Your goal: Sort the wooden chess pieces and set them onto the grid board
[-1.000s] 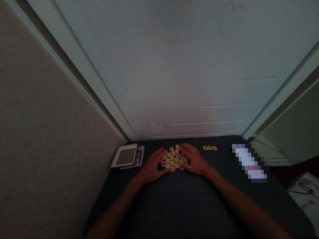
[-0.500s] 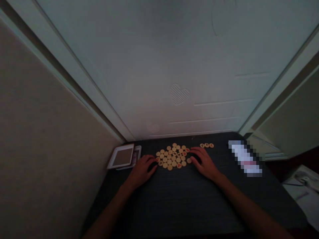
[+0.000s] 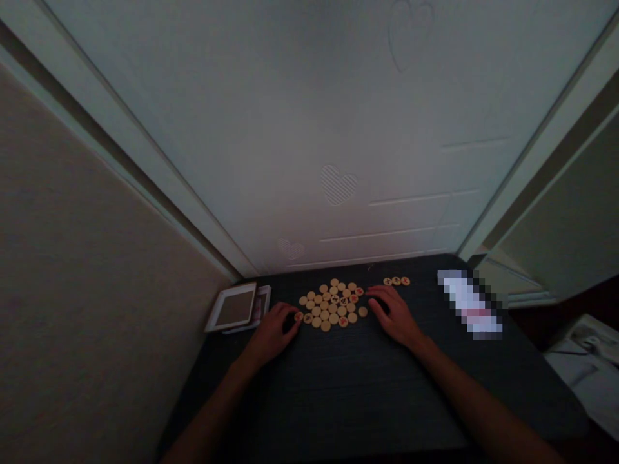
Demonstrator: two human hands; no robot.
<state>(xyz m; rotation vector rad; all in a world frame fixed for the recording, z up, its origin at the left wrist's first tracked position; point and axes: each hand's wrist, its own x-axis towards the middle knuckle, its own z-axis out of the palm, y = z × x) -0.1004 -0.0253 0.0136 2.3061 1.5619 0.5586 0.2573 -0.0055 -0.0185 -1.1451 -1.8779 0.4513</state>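
Several small round pale game discs (image 3: pixel 333 303) lie in a tight cluster on a dark table (image 3: pixel 367 393), some with red or dark marks face up. My left hand (image 3: pixel 271 332) rests on the table at the cluster's left edge, fingers curled, a fingertip touching the leftmost disc. On the right side my right hand (image 3: pixel 394 314) lies flat, its fingers stretched toward the discs. Three more discs (image 3: pixel 396 281) sit in a short row apart, to the back right.
A white box with a tan panel (image 3: pixel 233 308) lies at the table's back left over a second flat piece. A blurred-out object (image 3: pixel 468 304) lies at the right. A pale door with heart shapes (image 3: pixel 338 185) stands just behind the table.
Both hands have drawn apart from covering the cluster to its two sides, and the discs have spread out a little. The view has shifted slightly.
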